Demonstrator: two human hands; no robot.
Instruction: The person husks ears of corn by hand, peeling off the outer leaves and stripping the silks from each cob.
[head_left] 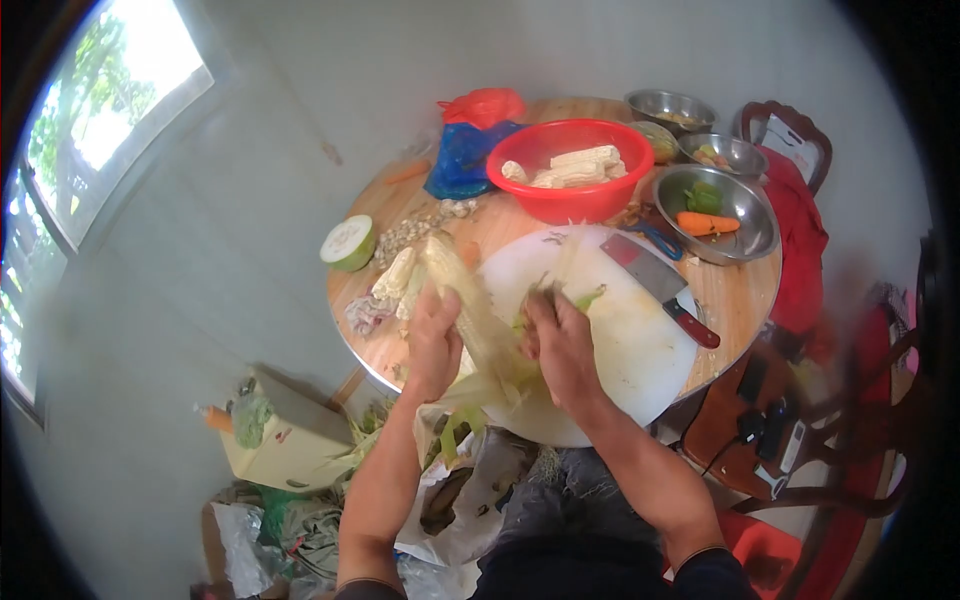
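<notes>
My left hand [434, 335] is wrapped round an ear of corn [446, 262], tilted with its pale tip up and away from me. Loose corn husk [485, 345] hangs along the ear, its lower leaves trailing below. My right hand [562, 340] is closed on husk and silk just right of the ear, above the round white cutting board [640, 365]. Peeled corn ears [396, 275] lie on the table behind my left hand. On the board's right side rests a cleaver [650, 270], its dark red handle pointing toward me.
A red basin [570, 205] of peeled corn stands at the back. Steel bowls are at the right, the nearest bowl [765, 225] holding a carrot [706, 223]. A cut gourd [348, 243] sits at the table's left edge. Below, a bag [455, 530] stands before my legs.
</notes>
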